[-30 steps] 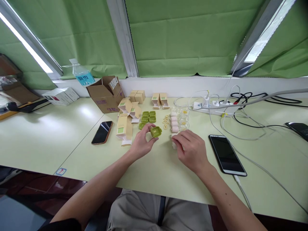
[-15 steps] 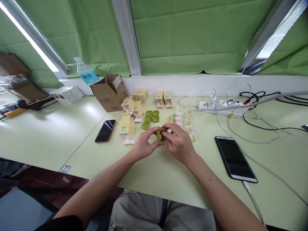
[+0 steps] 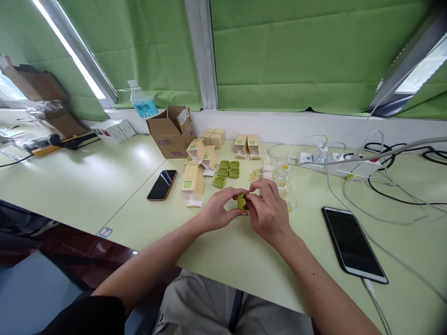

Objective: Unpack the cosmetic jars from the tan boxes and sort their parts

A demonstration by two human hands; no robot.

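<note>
In front of me I hold a small olive-green square case (image 3: 241,201), tipped on its side just above the table. The thumb and fingers of my left hand (image 3: 220,209) grip its left side. My right hand (image 3: 268,209) closes on its right side, with fingertips at the opening; whether they pinch something inside is hidden. Beyond my hands stand several matching green cases (image 3: 223,172) in a cluster. Gold letter-shaped pieces (image 3: 253,174) lie beside them. Clear plastic covers (image 3: 283,176) and pale pink pieces (image 3: 267,175) form rows farther right, partly behind my right hand.
Small opened cartons (image 3: 193,181), closed cartons (image 3: 214,137) and a brown cardboard box (image 3: 172,135) stand at the back left. A phone (image 3: 162,185) lies left; a charging phone (image 3: 354,244) lies right. A power strip (image 3: 338,165) with tangled cables runs along the back right.
My view has shifted a little left, so everything sits farther right. The green case has turned slightly in my hands, and my right fingers have drawn back from deeper in its opening.
</note>
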